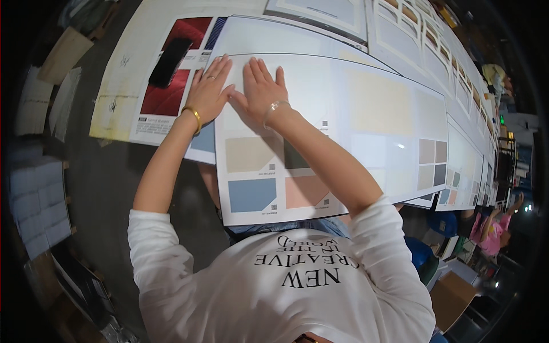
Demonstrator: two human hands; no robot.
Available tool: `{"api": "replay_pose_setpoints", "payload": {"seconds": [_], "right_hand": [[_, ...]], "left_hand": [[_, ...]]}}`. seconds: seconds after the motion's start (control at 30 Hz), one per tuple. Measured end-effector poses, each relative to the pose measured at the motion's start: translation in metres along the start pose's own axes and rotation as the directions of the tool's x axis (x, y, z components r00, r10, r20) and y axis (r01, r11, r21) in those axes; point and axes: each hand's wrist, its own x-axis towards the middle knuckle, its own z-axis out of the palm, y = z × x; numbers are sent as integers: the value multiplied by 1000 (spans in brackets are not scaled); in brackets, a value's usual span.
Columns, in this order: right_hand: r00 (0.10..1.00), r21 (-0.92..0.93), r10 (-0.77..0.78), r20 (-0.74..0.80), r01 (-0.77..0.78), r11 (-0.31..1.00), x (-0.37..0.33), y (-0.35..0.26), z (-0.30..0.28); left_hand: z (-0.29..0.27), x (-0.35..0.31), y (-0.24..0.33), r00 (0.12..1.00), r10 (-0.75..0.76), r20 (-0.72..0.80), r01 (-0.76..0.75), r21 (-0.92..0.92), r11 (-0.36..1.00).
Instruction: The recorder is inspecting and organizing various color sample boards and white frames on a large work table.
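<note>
A large white colour sample board (337, 108) with printed swatches lies before me, its near edge reaching my waist. Flat on its left edge rests my left hand (210, 91), open, fingers stretched away from me and a gold bangle at the wrist. Beside it my right hand (265, 90) presses on the board's upper left part, fingers also straight and holding nothing. The two thumbs come close together. Beige (250, 154), blue (252, 195) and salmon (307, 191) swatches show below my right forearm, which partly covers a dark one. Another similar board (257, 35) sticks out beneath the top one.
A black phone (170, 63) lies on a sheet with red fabric pictures (166, 100), left of my hands. White frames with cut-out openings (423, 34) line the table's far side. Stacked white blocks (40, 200) stand on the left. Another person in pink (490, 233) is far right.
</note>
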Motion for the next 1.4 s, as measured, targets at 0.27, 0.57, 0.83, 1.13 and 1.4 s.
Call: {"api": "replay_pose_setpoints", "payload": {"seconds": [0.27,0.57,0.83,1.13,1.4], "right_hand": [[981,-205,182,-67,-192,960,-10,91,-26],[958,-226,195,-211,-242,944,-26,144,-31],[952,10,-305,6,305,952,-103,-39,30],[996,-238,42,-75,-59,969,-102,107,-17],[965,-289,193,-176,-238,927,-7,165,-37]], "left_hand": [[-6,-2,4,999,-27,42,26,26,999],[-2,0,4,1000,-2,-19,4,93,996],[7,3,-3,1000,-15,-6,15,66,998],[4,-2,-9,1000,23,-12,-22,80,997],[14,2,-13,998,45,-37,-43,55,998]]}}
